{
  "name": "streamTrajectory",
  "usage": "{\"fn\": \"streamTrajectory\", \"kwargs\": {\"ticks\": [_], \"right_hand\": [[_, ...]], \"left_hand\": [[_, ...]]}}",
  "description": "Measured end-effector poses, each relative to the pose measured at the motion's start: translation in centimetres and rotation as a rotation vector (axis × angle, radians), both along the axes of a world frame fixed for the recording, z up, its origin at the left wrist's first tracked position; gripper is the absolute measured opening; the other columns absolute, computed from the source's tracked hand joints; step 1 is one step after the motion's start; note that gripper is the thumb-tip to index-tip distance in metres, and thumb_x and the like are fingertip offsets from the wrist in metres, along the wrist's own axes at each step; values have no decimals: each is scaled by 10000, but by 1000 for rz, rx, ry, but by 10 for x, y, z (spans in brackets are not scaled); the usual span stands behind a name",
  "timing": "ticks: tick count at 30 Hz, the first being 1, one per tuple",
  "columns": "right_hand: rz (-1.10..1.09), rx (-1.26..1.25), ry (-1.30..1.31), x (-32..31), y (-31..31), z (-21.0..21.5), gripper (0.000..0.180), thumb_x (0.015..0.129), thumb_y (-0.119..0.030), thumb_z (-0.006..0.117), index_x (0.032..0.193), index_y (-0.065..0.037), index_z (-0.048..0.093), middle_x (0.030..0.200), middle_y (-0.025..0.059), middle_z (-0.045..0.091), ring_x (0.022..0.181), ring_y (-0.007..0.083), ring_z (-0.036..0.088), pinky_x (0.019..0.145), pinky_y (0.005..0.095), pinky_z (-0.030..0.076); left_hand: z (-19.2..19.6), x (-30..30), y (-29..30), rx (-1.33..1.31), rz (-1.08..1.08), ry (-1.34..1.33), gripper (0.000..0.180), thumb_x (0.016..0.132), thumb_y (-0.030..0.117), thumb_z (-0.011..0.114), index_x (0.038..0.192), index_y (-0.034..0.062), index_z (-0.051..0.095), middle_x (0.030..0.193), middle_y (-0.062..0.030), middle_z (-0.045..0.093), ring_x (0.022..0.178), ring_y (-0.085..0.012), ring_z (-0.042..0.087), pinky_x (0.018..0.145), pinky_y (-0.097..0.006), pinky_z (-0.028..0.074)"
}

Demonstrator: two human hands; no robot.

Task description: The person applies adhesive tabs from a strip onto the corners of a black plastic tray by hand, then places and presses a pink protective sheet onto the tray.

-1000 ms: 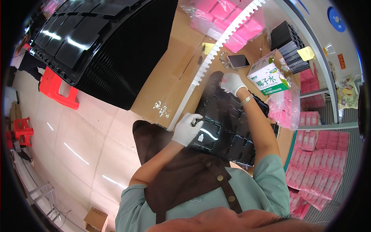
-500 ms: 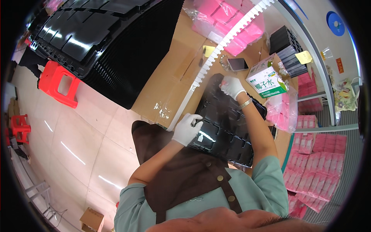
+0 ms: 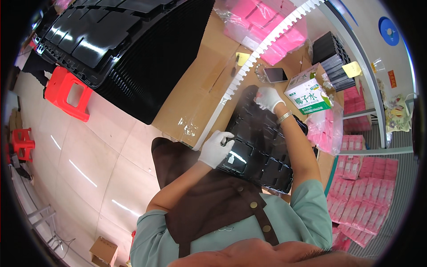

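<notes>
On the cardboard-covered bench, a black moulded tray lies flat, gripped at both ends: the gloved left hand closes on its near edge, the right hand on its far edge. Its compartments look empty, so filling seems unstarted.

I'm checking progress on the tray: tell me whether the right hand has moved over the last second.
Barely. The right hand stays on the far edge of the black tray, just below the phone, as before.
</notes>
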State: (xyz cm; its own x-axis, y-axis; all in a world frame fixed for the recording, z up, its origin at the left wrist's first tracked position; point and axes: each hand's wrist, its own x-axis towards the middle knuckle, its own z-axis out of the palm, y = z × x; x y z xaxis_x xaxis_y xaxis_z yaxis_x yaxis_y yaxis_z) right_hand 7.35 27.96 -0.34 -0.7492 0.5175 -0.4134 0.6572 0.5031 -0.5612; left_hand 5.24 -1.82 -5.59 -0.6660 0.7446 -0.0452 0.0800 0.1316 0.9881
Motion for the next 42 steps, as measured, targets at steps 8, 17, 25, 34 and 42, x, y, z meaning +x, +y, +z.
{"fn": "streamTrajectory", "kwargs": {"ticks": [8, 17, 25, 34, 42], "right_hand": [[-43, 44, -31, -1, -5, -1, 114, 780, -90, 625, 768, -13, 542, 606, 76, 555, 475, 165, 564, 431, 270, 463], [-30, -41, 223, 9, -8, -9, 86, 753, -54, 578, 691, -10, 539, 566, 50, 507, 538, 129, 536, 520, 271, 445], [233, 553, -24, -3, -17, 0, 148, 708, -153, 570, 778, -35, 625, 796, 206, 641, 803, 387, 614, 729, 423, 489], [261, 614, -165, -10, -25, 4, 201, 710, -176, 559, 823, -32, 641, 842, 224, 644, 857, 375, 622, 794, 420, 491], [-398, 812, 539, 49, 72, 34, 170, 728, -208, 607, 729, -38, 612, 713, 217, 619, 694, 366, 630, 652, 415, 502]], "left_hand": [[3, 0, 1, 46, 36, 79, 196, 760, 121, 701, 942, 69, 647, 703, -31, 471, 628, -137, 476, 598, -272, 423], [0, -1, -2, 7, 4, 63, 185, 790, 192, 666, 961, 125, 643, 751, -39, 515, 667, -182, 542, 632, -302, 455], [2, -2, -2, -16, -4, 93, 193, 793, 201, 667, 969, 124, 642, 775, -44, 535, 669, -185, 552, 630, -302, 459], [8, 2, 1, -29, 16, 135, 185, 784, 185, 668, 957, 122, 651, 762, -45, 536, 670, -180, 553, 632, -297, 462], [7, 2, 1, -54, 20, 166, 187, 771, 154, 683, 947, 100, 652, 727, -34, 511, 637, -160, 523, 615, -289, 456]]}}
